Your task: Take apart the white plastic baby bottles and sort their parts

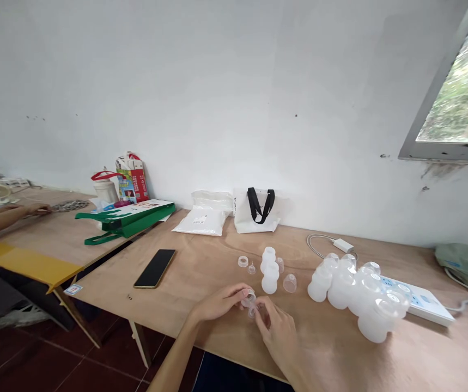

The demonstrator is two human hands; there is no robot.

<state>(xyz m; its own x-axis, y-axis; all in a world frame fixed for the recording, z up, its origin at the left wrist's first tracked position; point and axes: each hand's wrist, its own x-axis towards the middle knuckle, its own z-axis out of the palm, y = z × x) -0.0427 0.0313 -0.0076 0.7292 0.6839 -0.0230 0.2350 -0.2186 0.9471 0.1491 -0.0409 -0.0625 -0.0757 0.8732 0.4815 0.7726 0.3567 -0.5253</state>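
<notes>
Together, the left hand and the right hand grip a small clear plastic collar, fingers closed on it, just above a pale plywood table. Just beyond stand two frosted white plastic bottles. Further right crowds a cluster of frosted bottles, roughly five, too overlapped to count surely. One black smartphone lies to the left. Behind rise a white plaster wall and one window; dark red floor tiles show below.

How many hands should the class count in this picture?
3: the person's left hand and right hand, together on a clear plastic part, and a co-worker's hand on the far-left table.
</notes>
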